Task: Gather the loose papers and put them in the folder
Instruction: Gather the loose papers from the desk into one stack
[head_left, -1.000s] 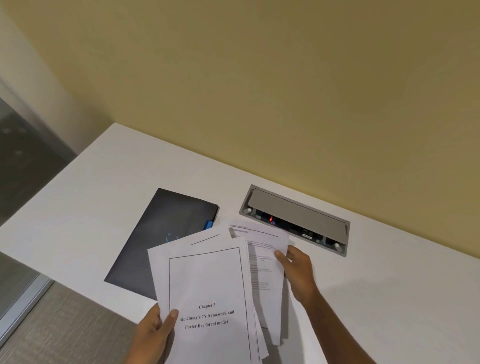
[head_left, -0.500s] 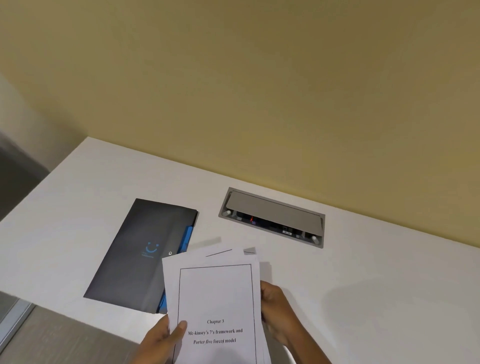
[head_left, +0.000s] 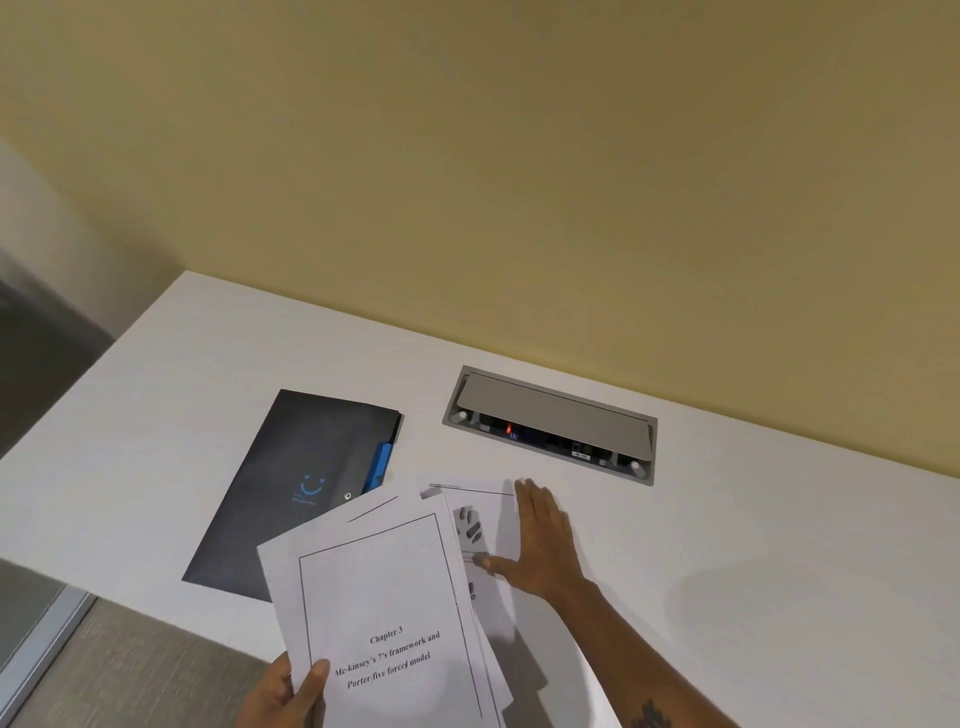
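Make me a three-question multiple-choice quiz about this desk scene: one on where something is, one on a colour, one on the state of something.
1. Where does the folder lie relative to the papers?
A. To their left, partly under them
B. To their right
C. On top of them

2. What colour is the tab at the folder's edge?
A. Red
B. Blue
C. Green

3. What is the right hand doing?
A. Clenched in a fist in the air
B. Gripping the folder
C. Open and flat, fingers extended, at the right edge of the papers

Answers:
1. A, the dark folder sits on the white desk left of the sheets, its near corner covered by them.
2. B, a blue tab shows along the folder's right edge.
3. C, the palm is spread beside the sheets, while the left hand pinches the stack's bottom corner.
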